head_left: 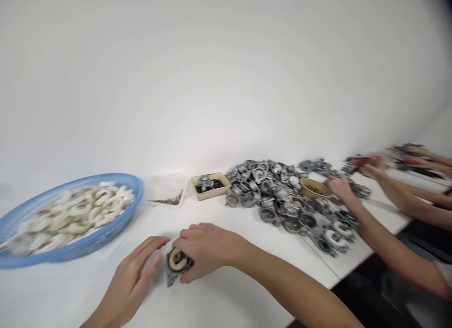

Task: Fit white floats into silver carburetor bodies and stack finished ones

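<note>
My right hand [208,250] grips a grey metal housing [172,275] from its right side, over the white table. A cream C-shaped ring [173,260] sits in the housing's round opening. Just to the left, my left hand [132,276] is open, its fingers stretched toward the housing with a small gap and nothing held. Part of the housing is hidden under my right fingers. The left hand is slightly blurred.
A blue basket [139,196] of white C-shaped rings stands left. Behind are a white tray [181,201] with thin dark pieces and a cream box [212,192]. A heap of metal housings [268,191] lies right, beside a tan bowl [312,192]. Co-workers' arms [377,234] reach in.
</note>
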`<state>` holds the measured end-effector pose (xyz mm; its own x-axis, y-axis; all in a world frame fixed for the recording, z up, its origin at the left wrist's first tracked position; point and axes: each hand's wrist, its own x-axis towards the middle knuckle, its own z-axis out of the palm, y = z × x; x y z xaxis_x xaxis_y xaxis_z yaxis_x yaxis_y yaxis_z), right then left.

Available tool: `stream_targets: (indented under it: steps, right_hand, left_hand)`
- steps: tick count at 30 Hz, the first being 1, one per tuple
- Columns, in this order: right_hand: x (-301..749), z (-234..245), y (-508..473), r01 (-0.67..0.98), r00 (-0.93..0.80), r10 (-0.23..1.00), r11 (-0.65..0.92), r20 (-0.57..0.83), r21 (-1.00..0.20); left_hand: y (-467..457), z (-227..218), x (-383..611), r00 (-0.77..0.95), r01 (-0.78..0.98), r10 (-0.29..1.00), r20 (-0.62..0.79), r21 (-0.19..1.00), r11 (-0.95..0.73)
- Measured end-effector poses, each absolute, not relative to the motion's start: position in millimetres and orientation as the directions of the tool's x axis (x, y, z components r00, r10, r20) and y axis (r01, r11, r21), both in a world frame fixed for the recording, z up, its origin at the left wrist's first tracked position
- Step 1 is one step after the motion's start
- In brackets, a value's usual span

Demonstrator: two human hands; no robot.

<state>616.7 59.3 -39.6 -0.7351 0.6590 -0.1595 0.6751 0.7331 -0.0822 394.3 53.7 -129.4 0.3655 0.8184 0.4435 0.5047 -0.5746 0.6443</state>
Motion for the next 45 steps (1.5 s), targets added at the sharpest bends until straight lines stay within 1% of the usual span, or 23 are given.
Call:
stream_targets:
  steps: [2,4,8,11,14,18,20,23,27,31,38,45]
  right_hand:
    - [613.5,-34.2,60.0,0.657,-0.739,0.640,0.754,-0.211,-0.012]
    - [615.3,-28.8,56.3,0.643,-0.739,0.630,0.765,-0.237,0.027]
    - [645.0,-23.6,38.6,0.623,-0.745,0.611,0.781,-0.268,0.050]
    - [690.0,-23.8,19.2,0.648,-0.732,0.640,0.760,-0.233,0.051]
    - [741.8,-18.6,-7.5,0.737,-0.652,0.728,0.674,-0.210,0.047]
    - [805.0,-2.9,-43.7,0.891,-0.440,0.869,0.454,-0.225,0.010]
    - [831.7,2.6,-55.7,0.937,-0.339,0.905,0.349,-0.256,-0.008]
    - [862.8,3.2,-64.9,0.970,-0.228,0.928,0.243,-0.293,0.014]
    - [887.1,-4.9,-69.7,0.980,-0.167,0.942,0.191,-0.293,0.058]
    - [900.6,-9.7,-74.0,0.984,-0.132,0.945,0.161,-0.300,0.071]
    - [911.3,-8.8,-80.6,0.988,-0.117,0.936,0.142,-0.332,0.052]
    - [922.6,-10.6,-82.8,0.993,-0.088,0.934,0.111,-0.345,0.047]
  left_hand:
    - [58.9,-137.9,390.7,0.366,0.537,0.814,0.451,0.612,-0.580]
    - [63.6,-144.9,387.5,0.397,0.555,0.791,0.466,0.564,-0.611]
    - [68.8,-152.1,382.6,0.450,0.588,0.759,0.471,0.483,-0.649]
    - [69.9,-153.8,381.5,0.466,0.616,0.754,0.463,0.442,-0.653]
    - [66.6,-155.0,384.5,0.479,0.614,0.738,0.475,0.420,-0.668]
    - [53.6,-155.8,393.3,0.450,0.628,0.763,0.464,0.443,-0.639]
    - [48.2,-157.3,396.4,0.445,0.644,0.769,0.459,0.433,-0.631]
    - [48.2,-162.3,396.5,0.492,0.646,0.732,0.471,0.366,-0.670]
    - [57.3,-167.1,392.6,0.578,0.618,0.671,0.465,0.289,-0.732]
    - [59.5,-165.0,392.5,0.587,0.628,0.680,0.439,0.283,-0.725]
    - [52.9,-163.1,395.4,0.590,0.606,0.664,0.460,0.291,-0.740]
    - [52.4,-161.1,396.5,0.623,0.606,0.617,0.481,0.202,-0.769]
